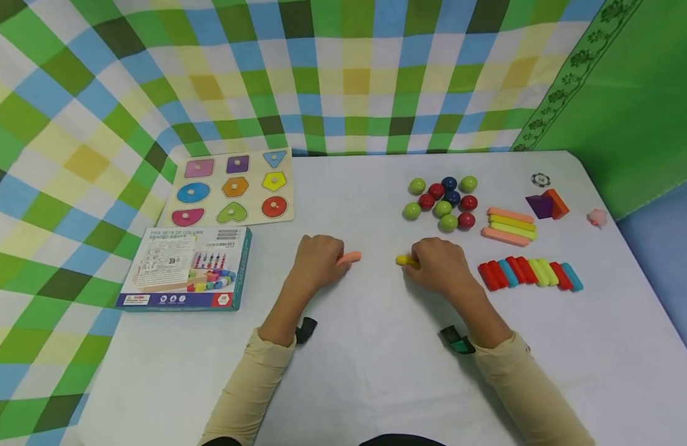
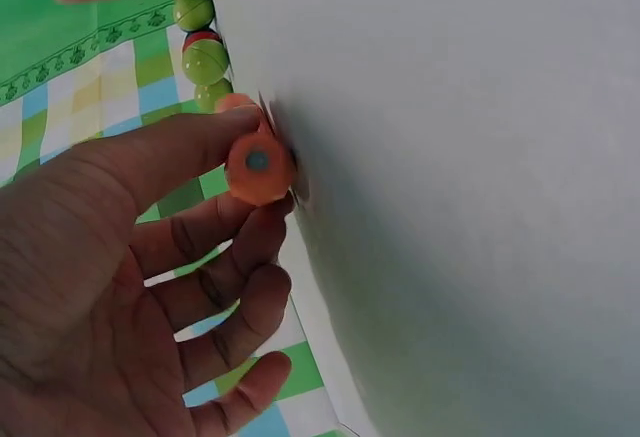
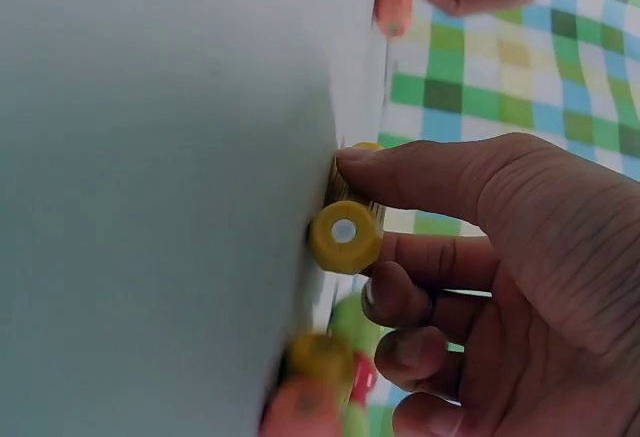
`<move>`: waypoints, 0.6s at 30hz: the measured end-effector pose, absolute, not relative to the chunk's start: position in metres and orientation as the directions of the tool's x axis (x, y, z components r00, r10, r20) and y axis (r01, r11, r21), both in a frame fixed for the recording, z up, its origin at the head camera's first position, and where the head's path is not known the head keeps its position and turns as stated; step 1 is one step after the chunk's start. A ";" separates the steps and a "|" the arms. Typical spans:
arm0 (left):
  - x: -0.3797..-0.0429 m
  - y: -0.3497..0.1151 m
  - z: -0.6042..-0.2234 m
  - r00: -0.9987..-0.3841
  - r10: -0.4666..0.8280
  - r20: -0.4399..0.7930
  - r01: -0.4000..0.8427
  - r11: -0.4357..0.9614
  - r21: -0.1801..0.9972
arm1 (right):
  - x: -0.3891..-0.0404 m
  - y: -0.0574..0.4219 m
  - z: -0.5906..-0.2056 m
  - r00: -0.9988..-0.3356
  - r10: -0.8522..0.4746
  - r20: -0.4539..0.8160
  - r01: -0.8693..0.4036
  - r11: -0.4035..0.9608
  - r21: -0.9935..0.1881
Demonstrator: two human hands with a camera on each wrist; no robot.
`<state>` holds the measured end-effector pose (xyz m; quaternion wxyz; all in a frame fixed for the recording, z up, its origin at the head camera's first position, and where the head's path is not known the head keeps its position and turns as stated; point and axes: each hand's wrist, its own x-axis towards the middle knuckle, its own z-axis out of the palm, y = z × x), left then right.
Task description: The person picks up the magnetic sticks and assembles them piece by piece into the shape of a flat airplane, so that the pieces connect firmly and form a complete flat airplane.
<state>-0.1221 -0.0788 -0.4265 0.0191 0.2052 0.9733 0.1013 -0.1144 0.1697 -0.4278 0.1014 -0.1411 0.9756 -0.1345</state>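
Observation:
My left hand point(image 1: 318, 260) pinches a short salmon-orange stick point(image 1: 352, 256) between thumb and index finger, its far end pointing right. In the left wrist view the orange stick point(image 2: 250, 183) shows a faceted end with a grey-blue dot, close over the white table; the other fingers are loosely bent. To the right, my right hand point(image 1: 440, 263) pinches a yellow stick point(image 1: 402, 260) that points left. The right wrist view shows the yellow stick's end point(image 3: 325, 249) with a pale dot in its middle. A gap separates the two sticks.
Green, red and blue balls point(image 1: 448, 223) lie behind my right hand. Orange and yellow sticks point(image 1: 507, 233) and a row of short coloured sticks point(image 1: 526, 272) lie right, near purple point(image 1: 539, 206) and orange blocks point(image 1: 556, 203). A shape puzzle board point(image 1: 209, 208) and a box point(image 1: 242, 272) lie left.

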 end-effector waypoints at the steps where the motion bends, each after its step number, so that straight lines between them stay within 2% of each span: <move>1: -0.122 -0.079 -0.426 -0.919 0.395 -0.014 0.385 0.903 0.192 | -0.116 0.164 -0.428 -0.937 -0.314 -0.153 -0.263 0.922 -0.283; 8: -0.122 -0.078 -0.424 -0.926 0.345 -0.152 0.322 0.933 0.160 | -0.126 0.129 -0.432 -0.914 -0.397 -0.088 -0.360 0.891 -0.277; 18: -0.121 -0.077 -0.424 -0.928 0.308 -0.209 0.273 0.945 0.180 | -0.135 0.110 -0.437 -0.898 -0.434 -0.072 -0.387 0.856 -0.343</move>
